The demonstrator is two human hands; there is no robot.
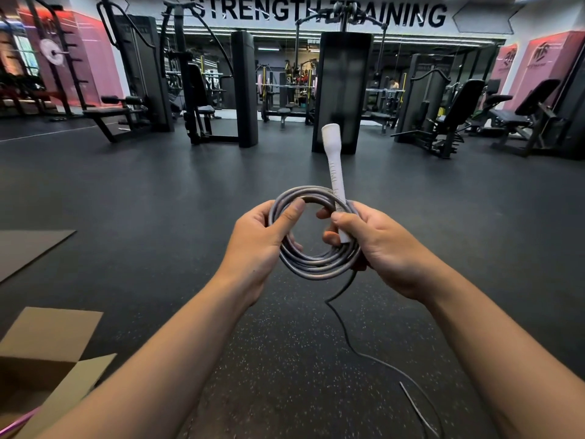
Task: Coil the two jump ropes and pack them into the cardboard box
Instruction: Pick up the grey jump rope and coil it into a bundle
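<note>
I hold a grey jump rope (311, 264) wound into a round coil of several loops in front of me. My left hand (262, 239) grips the coil's left side, thumb across the loops. My right hand (376, 245) pinches the right side together with the rope's white handle (334, 163), which points upward. A loose tail of the rope (357, 346) trails from the coil down to the floor at lower right. The open cardboard box (47, 353) sits at the lower left, and a pink strand (19, 421) shows at its bottom edge.
Dark speckled rubber floor (285, 359) lies all around. A flat grey mat (28, 248) rests at the left. Black weight machines (240, 87) and benches (519, 118) stand across the back of the gym.
</note>
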